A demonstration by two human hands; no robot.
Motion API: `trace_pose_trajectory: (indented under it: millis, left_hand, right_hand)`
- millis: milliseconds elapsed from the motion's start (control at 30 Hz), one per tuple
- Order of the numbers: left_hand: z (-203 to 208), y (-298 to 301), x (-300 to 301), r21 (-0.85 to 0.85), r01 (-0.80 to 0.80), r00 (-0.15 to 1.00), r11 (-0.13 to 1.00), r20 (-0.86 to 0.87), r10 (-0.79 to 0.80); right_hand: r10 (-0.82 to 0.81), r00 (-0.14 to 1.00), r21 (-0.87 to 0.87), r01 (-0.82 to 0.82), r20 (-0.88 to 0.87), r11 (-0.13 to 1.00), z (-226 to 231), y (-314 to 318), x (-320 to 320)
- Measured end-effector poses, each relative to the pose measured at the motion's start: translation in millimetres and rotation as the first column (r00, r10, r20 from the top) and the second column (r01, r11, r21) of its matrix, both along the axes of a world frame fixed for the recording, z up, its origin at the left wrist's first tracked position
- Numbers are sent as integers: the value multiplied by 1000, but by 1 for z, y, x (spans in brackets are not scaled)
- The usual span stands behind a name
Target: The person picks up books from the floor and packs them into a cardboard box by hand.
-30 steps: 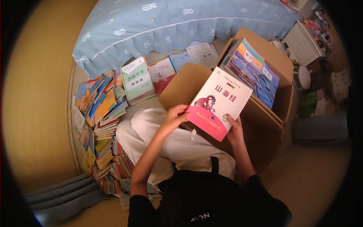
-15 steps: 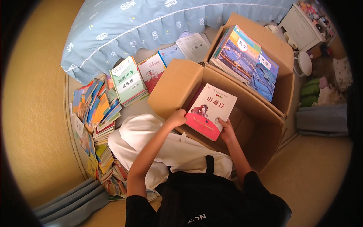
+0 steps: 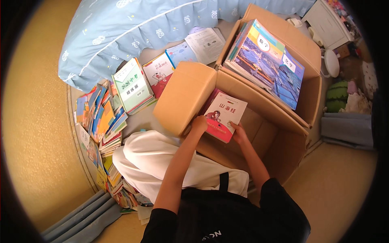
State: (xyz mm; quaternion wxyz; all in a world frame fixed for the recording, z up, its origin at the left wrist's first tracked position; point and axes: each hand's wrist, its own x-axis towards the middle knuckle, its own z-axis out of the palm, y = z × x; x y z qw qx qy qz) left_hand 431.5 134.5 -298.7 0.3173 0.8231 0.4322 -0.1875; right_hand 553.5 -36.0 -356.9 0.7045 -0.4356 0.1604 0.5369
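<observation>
Left hand (image 3: 199, 124) grips the lower left edge of a white-and-pink book (image 3: 227, 111); right hand (image 3: 238, 133) pinches its right edge, thumb on the cover. Book is tilted, cover up, at the left part of the nearer carton (image 3: 188, 95); whether it touches the bottom, I cannot tell. Textbooks (image 3: 263, 54) stand stacked in the farther carton (image 3: 291, 40). Loose books (image 3: 104, 117) lie heaped left of the person.
</observation>
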Motion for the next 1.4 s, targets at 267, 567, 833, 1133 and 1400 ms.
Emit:
trace_pose_trajectory:
  millis: [267, 567, 833, 1133, 1400]
  left_hand:
    - [-50, 23, 24, -40, -61, 998, 997, -7, 61]
    - [-93, 37, 56, -88, -172, 983, 981, -75, 166]
    - [-106, 36, 69, 52, -268, 954, 962, -128, 272]
    - [-102, 27, 83, 349, -62, 992, 935, 121, 21]
    - [-117, 44, 60, -212, 165, 963, 963, -175, -203]
  right_hand:
    - [19, 1000, 11, -19, -1, 1000, -48, 44, 26]
    - [-69, 997, 14, 70, -41, 997, -92, 67, 41]
    - [-36, 997, -13, 35, -68, 999, -123, 82, 49]
    - [-2, 966, -184, 51, 258, 982, -154, 92, 44]
    - [122, 912, -406, 53, 392, 912, -111, 125, 28]
